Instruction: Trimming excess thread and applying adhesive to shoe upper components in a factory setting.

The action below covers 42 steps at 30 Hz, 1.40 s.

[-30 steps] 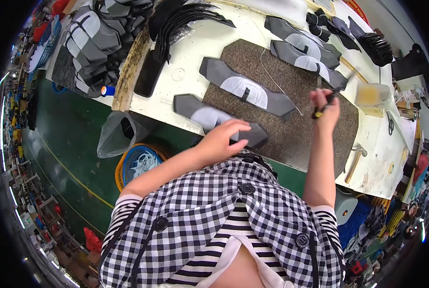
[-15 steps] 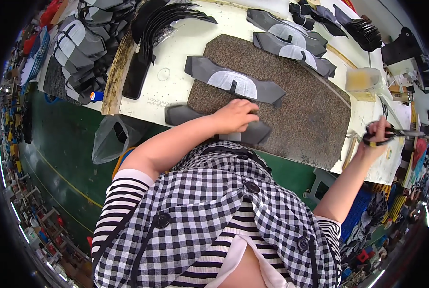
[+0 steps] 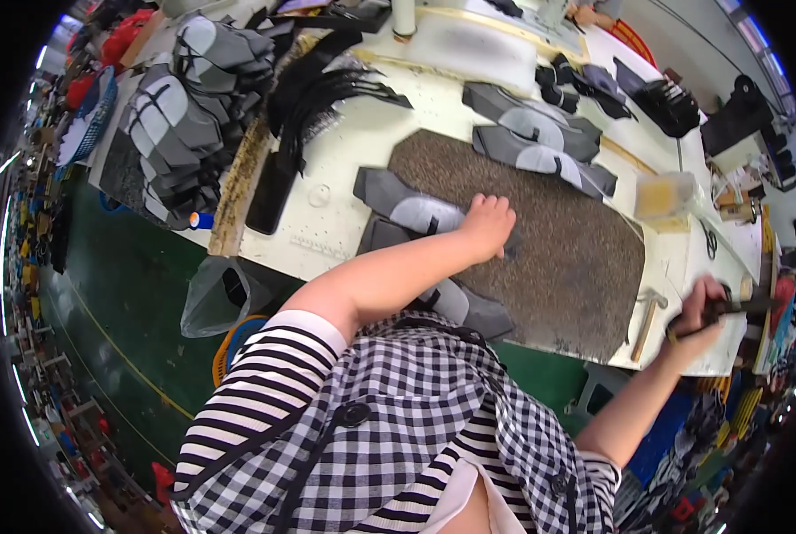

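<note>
My left hand (image 3: 489,227) lies over the right end of a grey panel (image 3: 429,216) with a light half-oval patch and a short black tab. Its fingers are curled down around that end, and the fingertips are partly hidden. The panel rests on a brown speckled mat (image 3: 576,276). Nearer me, a second grey panel (image 3: 478,307) lies along the mat's front edge, partly under my forearm. Off to the right, past the mat, my right hand (image 3: 699,311) is closed around black-handled scissors (image 3: 749,306), whose blades point right, blurred.
Two similar panels (image 3: 540,156) lie at the mat's far edge. A hammer (image 3: 649,325), a clear box (image 3: 665,196) and smaller scissors (image 3: 710,242) are to the right. A phone (image 3: 271,200), black strips (image 3: 313,98) and a panel heap (image 3: 162,116) stand left.
My left hand has moved right and come down onto the panel's right end. My right hand still holds the scissors at the right. The view has shifted, showing more of the far table.
</note>
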Tool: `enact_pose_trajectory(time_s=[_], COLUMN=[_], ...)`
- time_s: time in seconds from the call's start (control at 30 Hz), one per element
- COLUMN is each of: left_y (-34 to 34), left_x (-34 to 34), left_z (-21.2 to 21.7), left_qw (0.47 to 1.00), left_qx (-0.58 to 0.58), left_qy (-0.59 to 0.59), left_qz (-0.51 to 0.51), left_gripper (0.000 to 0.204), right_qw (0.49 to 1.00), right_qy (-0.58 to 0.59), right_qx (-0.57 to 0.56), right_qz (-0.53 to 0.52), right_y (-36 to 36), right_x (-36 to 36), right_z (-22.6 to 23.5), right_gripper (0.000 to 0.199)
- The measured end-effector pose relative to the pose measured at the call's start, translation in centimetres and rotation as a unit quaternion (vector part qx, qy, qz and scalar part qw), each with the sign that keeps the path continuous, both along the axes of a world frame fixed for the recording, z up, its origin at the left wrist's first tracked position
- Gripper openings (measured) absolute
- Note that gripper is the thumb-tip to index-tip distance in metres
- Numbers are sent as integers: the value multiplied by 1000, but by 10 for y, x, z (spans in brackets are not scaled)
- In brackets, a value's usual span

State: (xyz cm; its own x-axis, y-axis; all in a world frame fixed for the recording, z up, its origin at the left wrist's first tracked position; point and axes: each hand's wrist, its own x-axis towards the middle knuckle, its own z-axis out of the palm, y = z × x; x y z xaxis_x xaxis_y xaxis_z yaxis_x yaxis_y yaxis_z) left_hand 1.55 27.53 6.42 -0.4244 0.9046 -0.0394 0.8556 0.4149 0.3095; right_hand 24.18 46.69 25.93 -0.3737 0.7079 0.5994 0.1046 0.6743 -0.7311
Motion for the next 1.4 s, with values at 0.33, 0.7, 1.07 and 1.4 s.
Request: enact_pose_trajectory(time_s=[0.33,0.7,1.07,1.4], left_y=[20,33,-3,-13], left_x=[-22,-17,8,7], left_z=[-15,-21,11,18], left_qw=[961,918,870,926], left_qx=[-75,118,170,146], left_qy=[-264,-369,-451,-345], left_qz=[-45,-88,-104,-48], left_gripper=[40,25,49,41], right_qw=[914,923,858,830], right_qy=[9,9,-202,-153], right_qx=[-176,-252,-418,-464], right_qz=[-366,-289,221,269], right_y=[45,30,-64,-67], right_x=[196,148,-69,-57], right_z=[-113,-136,-181,-180], right_gripper=[27,19,21,19])
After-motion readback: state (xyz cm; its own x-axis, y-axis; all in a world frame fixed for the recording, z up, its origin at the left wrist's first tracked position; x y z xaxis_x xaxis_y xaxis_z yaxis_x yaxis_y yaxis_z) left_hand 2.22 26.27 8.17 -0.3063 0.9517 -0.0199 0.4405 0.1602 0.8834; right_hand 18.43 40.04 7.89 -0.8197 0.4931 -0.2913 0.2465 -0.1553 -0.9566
